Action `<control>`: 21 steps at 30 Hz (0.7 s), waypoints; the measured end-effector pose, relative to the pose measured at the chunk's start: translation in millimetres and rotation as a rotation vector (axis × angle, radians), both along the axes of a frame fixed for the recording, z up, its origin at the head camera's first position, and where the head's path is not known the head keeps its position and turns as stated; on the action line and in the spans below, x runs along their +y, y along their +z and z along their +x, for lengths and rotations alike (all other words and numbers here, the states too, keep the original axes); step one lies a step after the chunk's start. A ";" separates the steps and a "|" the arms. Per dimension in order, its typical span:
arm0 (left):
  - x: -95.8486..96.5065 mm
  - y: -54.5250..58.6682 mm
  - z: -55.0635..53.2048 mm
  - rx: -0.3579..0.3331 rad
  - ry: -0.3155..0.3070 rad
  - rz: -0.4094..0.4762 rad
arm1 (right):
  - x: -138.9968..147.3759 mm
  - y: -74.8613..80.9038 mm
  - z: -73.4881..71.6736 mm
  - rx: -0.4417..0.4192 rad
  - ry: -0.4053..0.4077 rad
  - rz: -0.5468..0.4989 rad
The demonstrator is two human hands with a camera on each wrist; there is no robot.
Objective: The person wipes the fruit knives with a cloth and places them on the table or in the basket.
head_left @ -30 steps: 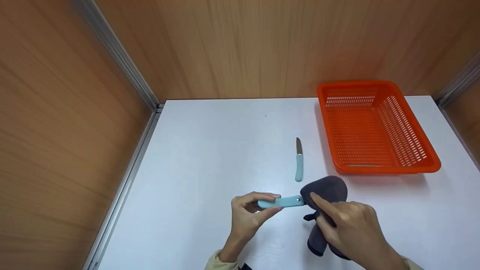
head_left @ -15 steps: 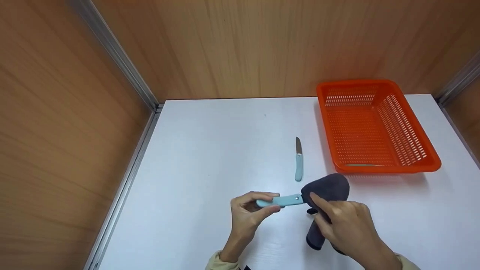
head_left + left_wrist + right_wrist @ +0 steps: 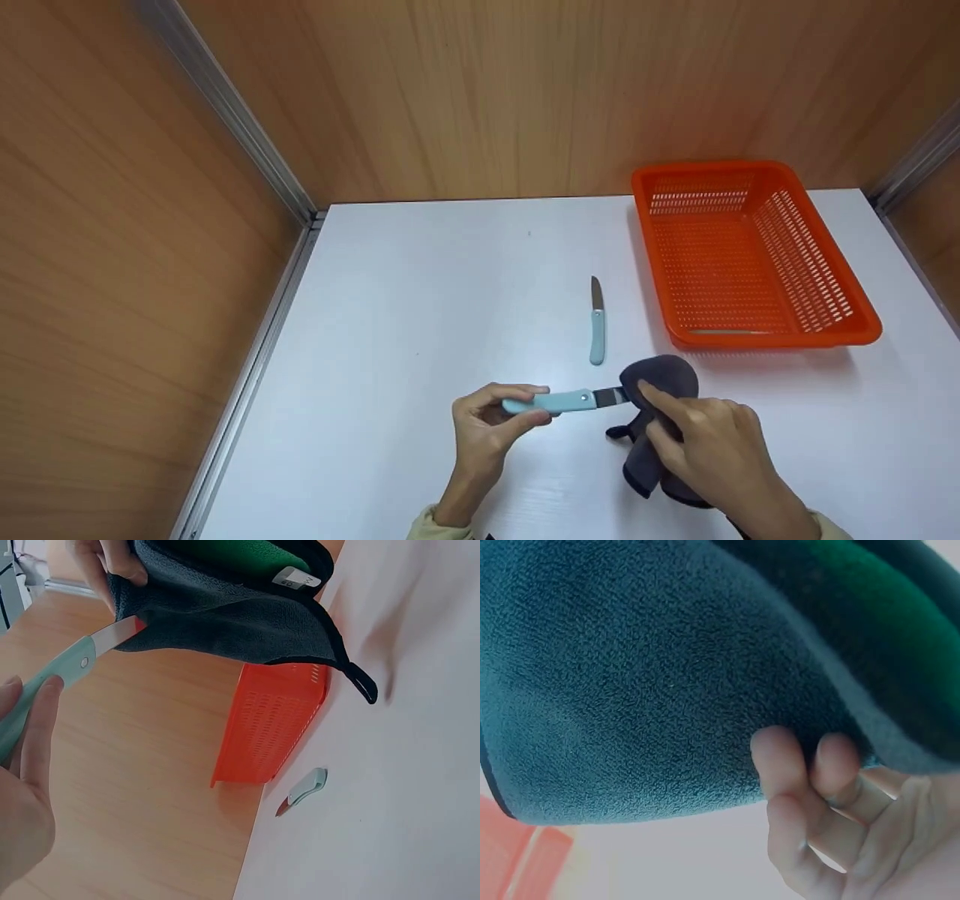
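White tabletop (image 3: 420, 300) lies before a wooden wall (image 3: 487, 97); your left hand (image 3: 480, 435) pinches a knife (image 3: 568, 402), your right hand (image 3: 716, 446) a dark cloth (image 3: 664, 373).

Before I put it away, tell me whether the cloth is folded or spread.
Folded: the cloth doubles over its green side in the left wrist view and bunches at the right hand in the head view.

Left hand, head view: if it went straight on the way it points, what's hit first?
Likely the dark grey cloth held by the right hand: the light-blue-handled knife in the left hand points there, its tip hidden at the cloth. Depth of contact is unclear.
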State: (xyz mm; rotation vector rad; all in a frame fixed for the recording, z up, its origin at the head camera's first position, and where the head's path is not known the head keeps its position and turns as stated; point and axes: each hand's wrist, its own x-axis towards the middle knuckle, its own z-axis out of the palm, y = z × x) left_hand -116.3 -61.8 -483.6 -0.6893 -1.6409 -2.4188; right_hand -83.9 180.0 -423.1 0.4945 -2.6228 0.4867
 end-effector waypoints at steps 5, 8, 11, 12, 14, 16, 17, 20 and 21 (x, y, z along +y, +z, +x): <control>-2.3 -1.5 0.5 -0.027 0.021 -0.016 | 6.7 -3.7 -1.2 0.009 -0.030 -0.032; -3.8 -2.4 0.7 -0.052 0.031 -0.031 | 11.9 -5.0 -1.5 0.035 -0.051 -0.068; -5.3 -2.0 0.1 -0.077 0.051 -0.054 | 16.5 -4.3 -1.6 0.074 -0.058 -0.096; -5.9 -2.1 -0.1 -0.088 0.061 -0.067 | 17.7 -3.7 -1.7 0.085 -0.057 -0.102; -6.8 -2.4 -0.7 -0.094 0.072 -0.083 | 19.2 -2.0 -1.5 0.104 -0.056 -0.113; -7.4 -3.4 -1.1 -0.093 0.078 -0.093 | 19.8 -0.1 -1.0 0.119 -0.050 -0.122; -7.4 -4.0 -1.1 -0.094 0.078 -0.094 | 19.8 1.1 -0.7 0.124 -0.047 -0.128; -6.5 -5.1 -1.7 -0.102 0.076 -0.093 | 18.7 4.6 0.1 0.168 -0.025 -0.146; -5.9 -5.5 -1.9 -0.097 0.078 -0.096 | 18.1 5.8 0.6 0.183 -0.016 -0.147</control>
